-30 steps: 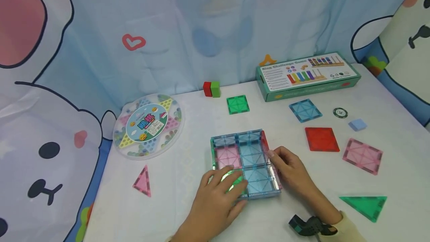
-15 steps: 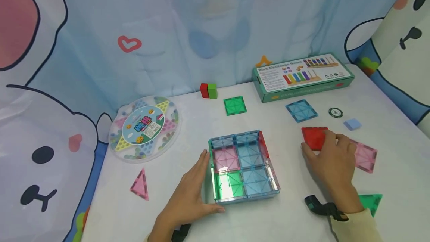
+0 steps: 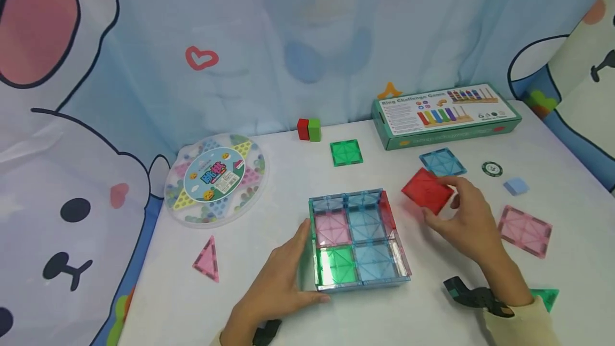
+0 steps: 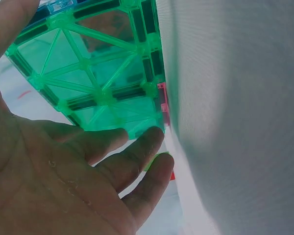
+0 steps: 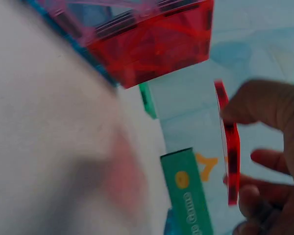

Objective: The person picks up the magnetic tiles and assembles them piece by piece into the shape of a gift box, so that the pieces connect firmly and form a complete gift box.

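A low square box of see-through magnetic tiles (image 3: 362, 284) stands on the table, its floor made of pink, green and blue squares. Along its left side lies my left hand (image 3: 276, 276), fingers stretched out and thumb at the front corner. In the left wrist view these fingers reach along the green side wall (image 4: 88, 63). My right hand (image 3: 473, 223) pinches a red square magnetic tile (image 3: 427, 191) between thumb and fingers, raised to the right of the box. The right wrist view shows that tile (image 5: 230, 147) edge-on, apart from the box's red wall (image 5: 157, 46).
Loose tiles lie around: green (image 3: 346, 152), blue (image 3: 443, 162) and pink squares (image 3: 525, 231), a pink triangle (image 3: 207, 260) and a partly hidden green triangle (image 3: 546, 298). Behind stand a game box (image 3: 447, 116), two small cubes (image 3: 309, 130) and a round bead case (image 3: 216, 180).
My right hand left the box's right wall, reached the red square tile, picked it up and carried it left. My left hand moved from over the box to its left side.
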Tool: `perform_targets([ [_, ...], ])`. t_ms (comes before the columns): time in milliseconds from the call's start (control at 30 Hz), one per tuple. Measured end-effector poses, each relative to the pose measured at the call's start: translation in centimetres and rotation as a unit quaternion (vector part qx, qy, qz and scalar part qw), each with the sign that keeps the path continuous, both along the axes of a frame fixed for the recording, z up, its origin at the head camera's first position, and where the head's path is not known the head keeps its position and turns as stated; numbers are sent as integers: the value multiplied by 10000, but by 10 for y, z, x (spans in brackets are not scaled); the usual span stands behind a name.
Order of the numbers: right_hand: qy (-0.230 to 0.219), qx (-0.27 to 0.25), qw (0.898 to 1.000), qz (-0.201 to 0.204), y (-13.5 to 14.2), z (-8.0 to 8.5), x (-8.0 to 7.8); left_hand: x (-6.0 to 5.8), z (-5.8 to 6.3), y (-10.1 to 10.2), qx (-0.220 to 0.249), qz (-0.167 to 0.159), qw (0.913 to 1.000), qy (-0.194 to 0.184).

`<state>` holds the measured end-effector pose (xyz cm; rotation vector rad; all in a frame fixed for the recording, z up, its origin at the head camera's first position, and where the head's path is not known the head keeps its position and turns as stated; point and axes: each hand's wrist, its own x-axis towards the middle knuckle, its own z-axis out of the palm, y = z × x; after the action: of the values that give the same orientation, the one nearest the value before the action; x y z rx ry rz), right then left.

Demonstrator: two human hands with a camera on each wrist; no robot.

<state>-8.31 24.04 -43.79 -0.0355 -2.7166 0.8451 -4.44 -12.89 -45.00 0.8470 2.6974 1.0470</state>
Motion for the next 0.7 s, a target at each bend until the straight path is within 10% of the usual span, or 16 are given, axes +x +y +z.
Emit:
perform_targets([
  [300, -313, -193, 9528, 3013, -38, 40, -18, 0, -2, -1, -14, 13, 9999, -107],
  [700, -527, -4, 9348, 3512, -44, 31, -24, -1, -3, -1, -102, 73, 9997, -228],
])
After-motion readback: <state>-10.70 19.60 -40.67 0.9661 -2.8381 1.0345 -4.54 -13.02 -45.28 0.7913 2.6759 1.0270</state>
